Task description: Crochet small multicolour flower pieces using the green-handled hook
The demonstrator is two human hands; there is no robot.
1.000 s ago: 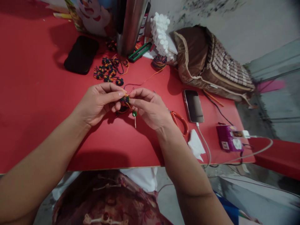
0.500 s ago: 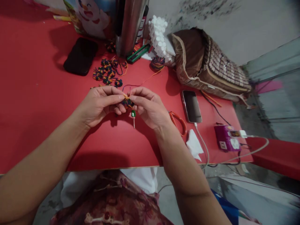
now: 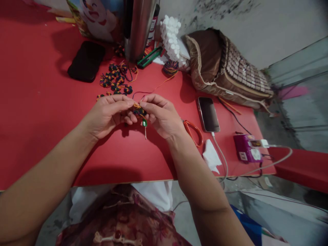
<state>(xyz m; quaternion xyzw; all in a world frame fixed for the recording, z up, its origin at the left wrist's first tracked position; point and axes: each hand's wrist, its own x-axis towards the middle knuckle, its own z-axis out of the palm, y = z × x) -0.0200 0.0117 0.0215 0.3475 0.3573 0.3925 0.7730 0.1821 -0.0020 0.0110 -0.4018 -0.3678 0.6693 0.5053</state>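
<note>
Between my hands is a small knotted yarn piece (image 3: 139,111) in dark green, purple and orange. My left hand (image 3: 109,112) pinches its orange yarn between thumb and forefinger, the other fingers curled below. On the other side, my right hand (image 3: 164,116) is closed on the piece with thumb and forefinger. Just beneath hangs a small tool with a green top (image 3: 145,123) and a thin metal shaft; how it is attached is hidden. A strand of yarn (image 3: 151,92) runs from behind my fingers to a yarn ball (image 3: 170,67). Several similar yarn pieces (image 3: 114,77) lie beyond my left hand.
On the red table (image 3: 51,136) are a black case (image 3: 86,61), a steel flask (image 3: 139,30), a green cutter (image 3: 150,57) and a brown cushion (image 3: 205,54). Orange-handled scissors (image 3: 201,135), a charging phone (image 3: 208,114), tissue (image 3: 211,157) and a purple power socket (image 3: 242,148) are to the right.
My left thumb and forefinger have moved slightly up and left, away from the right fingertips. The view has shifted a little; the yarn piece and green-topped tool stay between my hands.
</note>
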